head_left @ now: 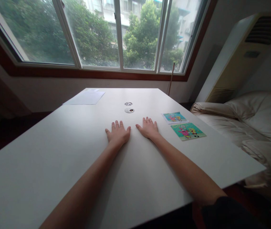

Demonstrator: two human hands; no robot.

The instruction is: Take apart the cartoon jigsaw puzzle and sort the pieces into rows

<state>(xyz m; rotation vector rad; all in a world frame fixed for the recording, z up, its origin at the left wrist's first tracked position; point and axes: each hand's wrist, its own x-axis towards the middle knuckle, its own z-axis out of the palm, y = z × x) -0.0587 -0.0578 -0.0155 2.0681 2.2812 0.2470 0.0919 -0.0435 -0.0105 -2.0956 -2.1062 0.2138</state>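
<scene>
My left hand (118, 132) lies palm down on the white table (54, 143), fingers spread and holding nothing. Beside it, a short gap to the right, my right hand (148, 128) also rests flat on the tabletop with its fingers apart. To the right of that hand are two colourful cartoon pictures: a paler sheet (175, 117) farther off and a brighter green card (188, 131) nearer to me. Both show a pink figure and a yellow one. Beyond my hands, two round cable-hole covers (129, 110) are set in the table.
White paper sheets (85, 97) lie at the table's far left corner. A cream leather sofa (257, 117) stands along the right side, with a tall floor air conditioner (235, 60) behind it. A thin wooden stick (171, 79) leans below the window (97, 38).
</scene>
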